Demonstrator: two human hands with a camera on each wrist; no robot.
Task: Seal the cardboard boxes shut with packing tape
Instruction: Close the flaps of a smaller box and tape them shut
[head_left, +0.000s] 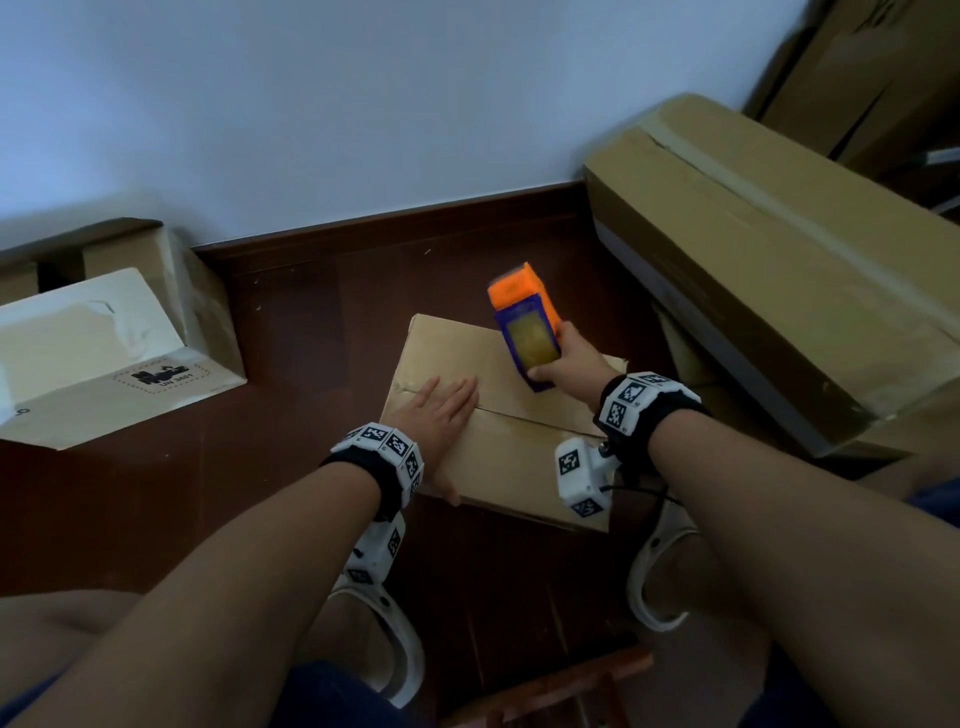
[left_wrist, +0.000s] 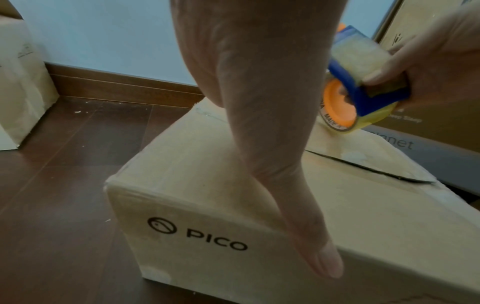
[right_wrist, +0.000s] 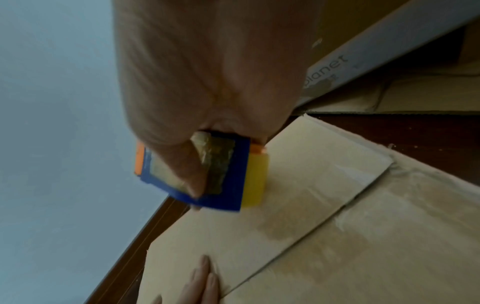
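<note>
Head view: a box (head_left: 498, 415) is seen on the floor, its flap seam (head_left: 535, 418) running left to right, untaped. The left hand (head_left: 441, 415) is laid flat, fingers straight, at the seam's left end. The tape dispenser (head_left: 527, 327) is clasped in the right hand (head_left: 566, 358), just beyond the seam, so it is judged nearer the right end.

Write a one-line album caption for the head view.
Left hand steadies a cardboard box while right hand brings the tape dispenser.
</note>
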